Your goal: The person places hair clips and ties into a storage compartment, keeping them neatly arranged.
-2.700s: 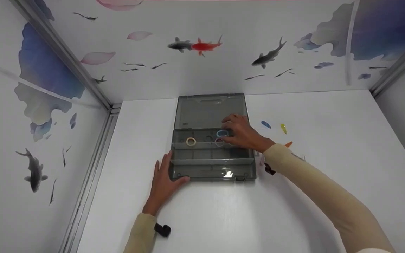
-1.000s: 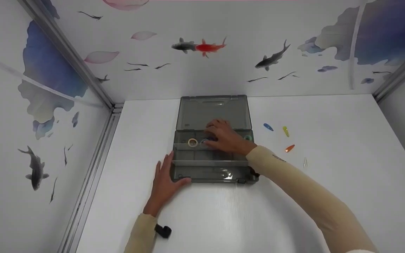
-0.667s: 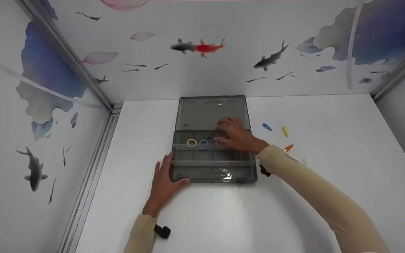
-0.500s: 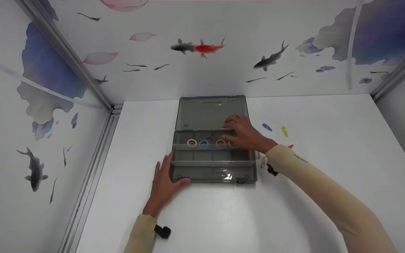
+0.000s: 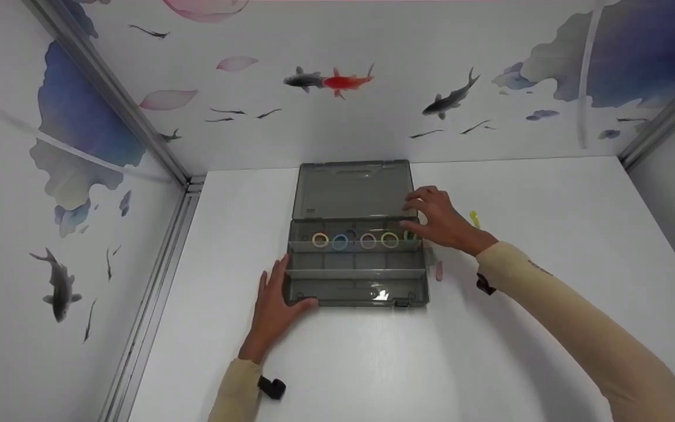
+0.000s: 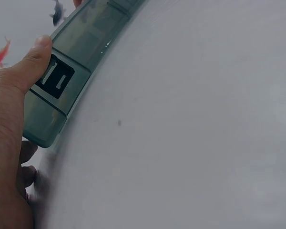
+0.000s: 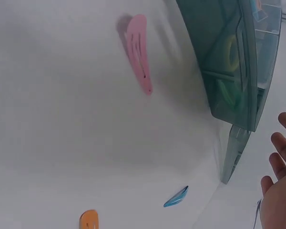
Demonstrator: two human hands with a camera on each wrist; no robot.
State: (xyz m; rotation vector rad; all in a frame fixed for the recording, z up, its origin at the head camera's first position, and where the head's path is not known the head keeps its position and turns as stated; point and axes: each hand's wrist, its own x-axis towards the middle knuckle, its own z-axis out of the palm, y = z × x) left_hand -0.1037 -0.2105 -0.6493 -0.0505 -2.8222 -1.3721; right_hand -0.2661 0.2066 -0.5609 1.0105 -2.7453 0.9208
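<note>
Box — long axis crosswise, lid far

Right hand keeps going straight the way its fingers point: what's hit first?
Probably the open grey lid: the right hand points left in the head view, fingertips overlapping the lid's right edge. Height is unclear, so it might pass over.

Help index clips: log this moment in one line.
left hand: touching case | right hand: nothing visibly held | rings: case's back row | pink clip: on table
</note>
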